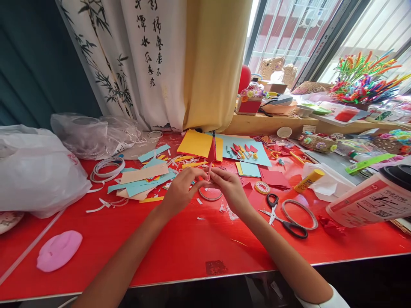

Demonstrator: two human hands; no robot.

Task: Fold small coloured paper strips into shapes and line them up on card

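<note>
Red covers the 1 tabletop (180,252), the widest thing here, and 2 plastic bags sit along its left side: a bulging white bag (38,171) and, behind it, a clear bag (86,134). Towards the back lies 1 light-blue paper sheet (261,152), with 1 yellow paper sheet (192,143) beside it. At the right edge stands 1 large cup (362,201) with a black lid. The person's 2 hands meet over the middle of the table, the left hand (182,188) and the right hand (229,186) both in a narrow pinch, thumbs and fingertips closed on the pinkish lower end of 1 slim, pointed red paper piece (211,155), which stands upright above them. Near the right forearm are 1 pair of black-handled scissors (272,214), 2 blades spread, and 1 silvery ring (316,220) just beside it; 1 more ring (210,198) lies below the hands. At the left front is 1 lump of pink clay (59,250). Further right lie 1 yellow glue stick (308,181) and, smaller, 1 roll of tape (262,187). Smallest are the cut paper shapes (253,149) on the light-blue sheet, too tiny and crowded to count.
</note>
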